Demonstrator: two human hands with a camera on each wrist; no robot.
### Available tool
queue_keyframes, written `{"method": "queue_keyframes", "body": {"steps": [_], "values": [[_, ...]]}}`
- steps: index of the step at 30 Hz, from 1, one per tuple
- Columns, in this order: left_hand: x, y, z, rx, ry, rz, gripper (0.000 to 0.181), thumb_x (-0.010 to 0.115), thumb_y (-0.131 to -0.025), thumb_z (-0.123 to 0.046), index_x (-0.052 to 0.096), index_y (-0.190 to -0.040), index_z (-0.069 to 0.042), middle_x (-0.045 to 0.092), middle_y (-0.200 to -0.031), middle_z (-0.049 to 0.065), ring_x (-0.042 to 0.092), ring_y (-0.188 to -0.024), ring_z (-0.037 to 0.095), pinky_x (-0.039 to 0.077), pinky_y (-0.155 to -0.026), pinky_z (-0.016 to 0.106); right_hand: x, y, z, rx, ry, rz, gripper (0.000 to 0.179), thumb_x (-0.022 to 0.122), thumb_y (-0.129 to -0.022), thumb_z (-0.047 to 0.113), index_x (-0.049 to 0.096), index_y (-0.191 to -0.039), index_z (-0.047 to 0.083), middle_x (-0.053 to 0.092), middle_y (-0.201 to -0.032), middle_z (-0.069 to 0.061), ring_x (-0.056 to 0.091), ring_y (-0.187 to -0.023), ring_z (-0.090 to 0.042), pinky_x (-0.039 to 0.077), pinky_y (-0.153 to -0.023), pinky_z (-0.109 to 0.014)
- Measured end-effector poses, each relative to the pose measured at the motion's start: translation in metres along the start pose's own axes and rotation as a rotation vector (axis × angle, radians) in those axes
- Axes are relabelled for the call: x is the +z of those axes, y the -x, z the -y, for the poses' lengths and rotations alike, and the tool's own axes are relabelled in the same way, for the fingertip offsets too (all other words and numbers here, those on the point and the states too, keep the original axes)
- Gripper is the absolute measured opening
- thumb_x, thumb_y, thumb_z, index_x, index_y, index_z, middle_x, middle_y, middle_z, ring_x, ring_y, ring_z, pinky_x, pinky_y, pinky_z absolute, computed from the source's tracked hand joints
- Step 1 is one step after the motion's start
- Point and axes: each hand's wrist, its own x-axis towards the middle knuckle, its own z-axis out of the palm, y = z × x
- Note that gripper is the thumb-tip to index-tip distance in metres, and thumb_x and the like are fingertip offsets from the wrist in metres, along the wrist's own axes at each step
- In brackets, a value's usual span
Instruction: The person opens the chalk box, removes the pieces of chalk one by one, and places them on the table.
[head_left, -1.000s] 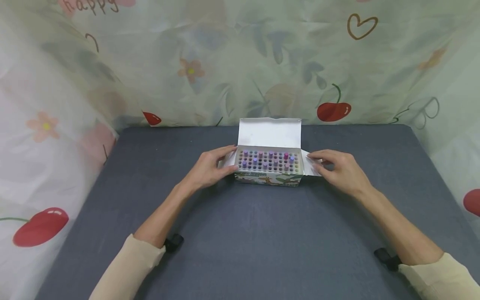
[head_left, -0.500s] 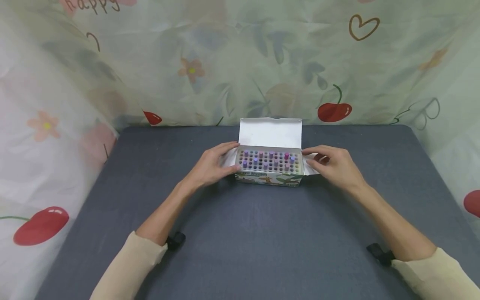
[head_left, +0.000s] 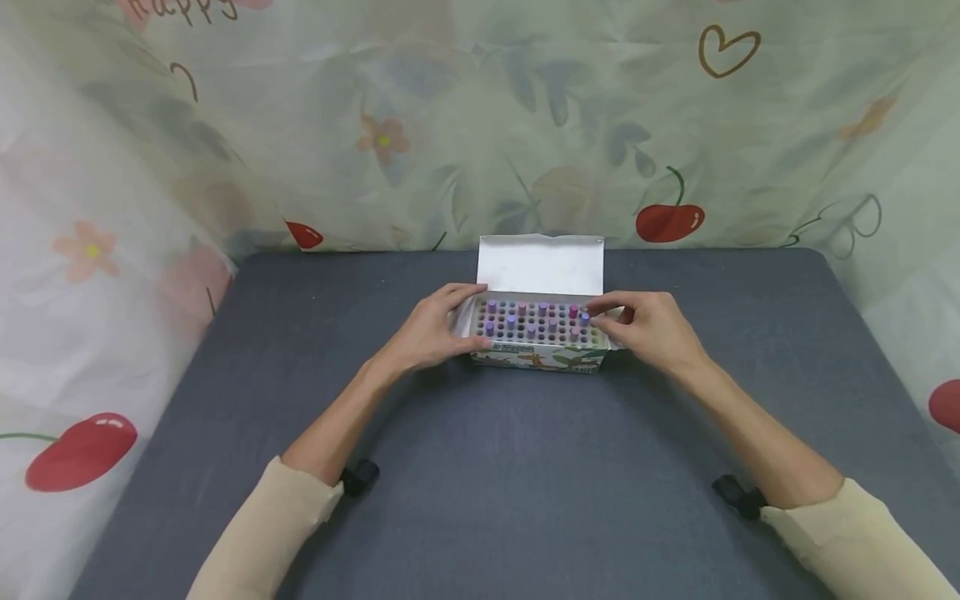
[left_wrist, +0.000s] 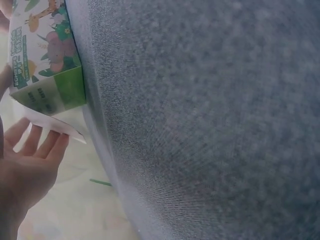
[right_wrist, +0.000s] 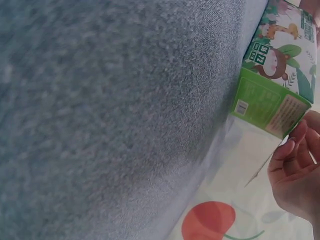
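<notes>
A cardboard box point(head_left: 536, 358) with animal prints stands near the table's back edge, its white lid point(head_left: 540, 265) raised. In its top, a tray of holes point(head_left: 540, 337) holds several purple and pink stick ends point(head_left: 512, 321). My left hand point(head_left: 435, 329) spans the box's left end, thumb at the front corner; the left wrist view has its fairly straight fingers against the white side flap point(left_wrist: 50, 125). At the right end, my right hand point(head_left: 652, 325) has bent index finger and thumb right at a purple stick end point(head_left: 584, 320). The right side flap point(right_wrist: 260, 171) slants outward beside those fingers.
A dark grey cloth table point(head_left: 525, 483) lies under the box and both forearms. Patterned curtains hang at the back point(head_left: 450, 108) and at the sides. A black wrist camera point(head_left: 360, 477) is worn on the left wrist, and another point(head_left: 738, 497) on the right.
My right hand has moved left, from the outer part of the right flap to over the tray's right end. The left hand has shifted slightly right at the box's left end.
</notes>
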Motion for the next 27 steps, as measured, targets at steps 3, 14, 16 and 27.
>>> {"method": "queue_keyframes", "body": {"steps": [3, 14, 16, 27], "values": [[0.001, -0.001, 0.0, -0.01, 0.02, 0.006, 0.085, 0.084, -0.081, -0.037, 0.042, -0.152, -0.017, 0.048, -0.144, 0.009, 0.048, -0.131, 0.028, 0.043, -0.105, 0.046, 0.003, -0.002, 0.001, 0.011, 0.017, 0.019, 0.018, 0.074, -0.091, 0.017, 0.077, -0.109, 0.016, 0.061, -0.063, 0.001, 0.046, -0.054, -0.017, 0.035, -0.045, -0.03], [0.006, -0.002, 0.003, -0.067, 0.125, 0.012, 0.087, 0.084, -0.081, -0.034, 0.039, -0.154, -0.019, 0.045, -0.145, 0.007, 0.048, -0.131, 0.027, 0.041, -0.108, 0.037, 0.007, -0.008, 0.002, 0.01, 0.046, 0.013, 0.018, 0.078, -0.088, 0.017, 0.079, -0.105, 0.012, 0.072, -0.078, -0.001, 0.05, -0.06, -0.015, 0.036, -0.048, -0.028], [0.006, -0.002, 0.003, -0.066, 0.128, 0.011, 0.087, 0.084, -0.081, -0.034, 0.039, -0.154, -0.019, 0.045, -0.145, 0.007, 0.049, -0.131, 0.027, 0.042, -0.108, 0.038, 0.008, -0.008, 0.002, 0.011, 0.04, 0.006, 0.017, 0.078, -0.088, 0.017, 0.079, -0.104, 0.012, 0.072, -0.078, 0.0, 0.05, -0.061, -0.015, 0.036, -0.049, -0.028], [0.005, -0.001, 0.002, -0.084, 0.137, 0.015, 0.088, 0.084, -0.081, -0.034, 0.037, -0.155, -0.02, 0.043, -0.147, 0.008, 0.049, -0.132, 0.029, 0.042, -0.107, 0.042, 0.012, -0.007, -0.001, -0.14, 0.099, -0.012, 0.014, 0.068, -0.096, 0.015, 0.063, -0.107, 0.008, 0.075, -0.092, -0.007, 0.068, -0.074, -0.017, 0.047, -0.062, -0.034]]}}
